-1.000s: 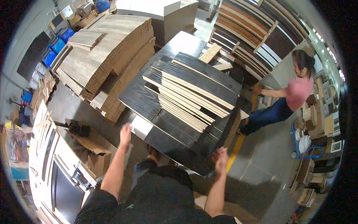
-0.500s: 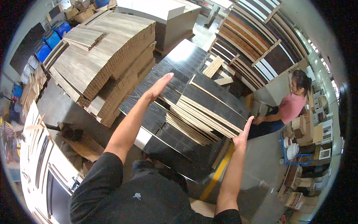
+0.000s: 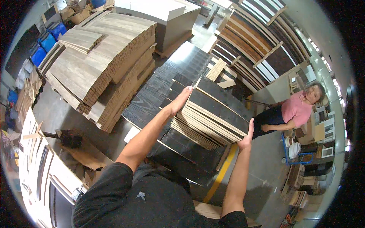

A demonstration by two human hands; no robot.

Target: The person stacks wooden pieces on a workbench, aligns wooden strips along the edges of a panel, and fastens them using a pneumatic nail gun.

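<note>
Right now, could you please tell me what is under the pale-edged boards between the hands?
Black panels show below the near edges of the pale-edged boards; whatever lies directly underneath is covered.

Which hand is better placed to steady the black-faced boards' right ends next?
Probably the right hand: it is at those ends of the black-faced boards, while the left hand is by the opposite ends.

No text, label, number or sign can be read
</note>
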